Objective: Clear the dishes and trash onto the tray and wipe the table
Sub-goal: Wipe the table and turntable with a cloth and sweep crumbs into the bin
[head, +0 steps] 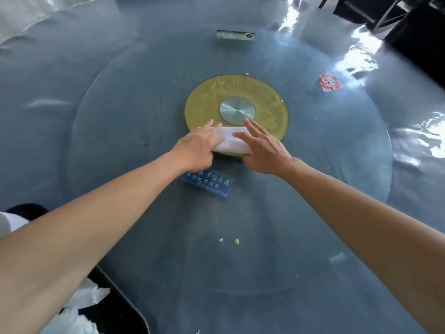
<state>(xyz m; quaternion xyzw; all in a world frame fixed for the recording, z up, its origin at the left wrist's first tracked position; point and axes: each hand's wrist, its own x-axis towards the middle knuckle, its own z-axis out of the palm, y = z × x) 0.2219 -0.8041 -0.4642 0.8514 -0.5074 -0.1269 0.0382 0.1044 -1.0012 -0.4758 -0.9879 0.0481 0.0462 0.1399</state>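
Note:
A folded white cloth (232,141) lies on the round glass turntable (120,121), over the near edge of its yellow hub disc (207,97). My left hand (196,147) presses flat on the cloth's left end with straight fingers. My right hand (261,148) presses flat on its right end, fingers spread. A black tray (125,302) shows at the bottom left, holding crumpled white tissues (81,307). Two small food crumbs (228,241) sit on the glass near me.
A blue sign plate (212,184) lies just below my hands. A red and white wrapper (329,82) lies at the right, and a small green and white label (235,34) at the far side. The table is covered in shiny plastic sheet (409,131). Dark chair frames (390,13) stand at the top right.

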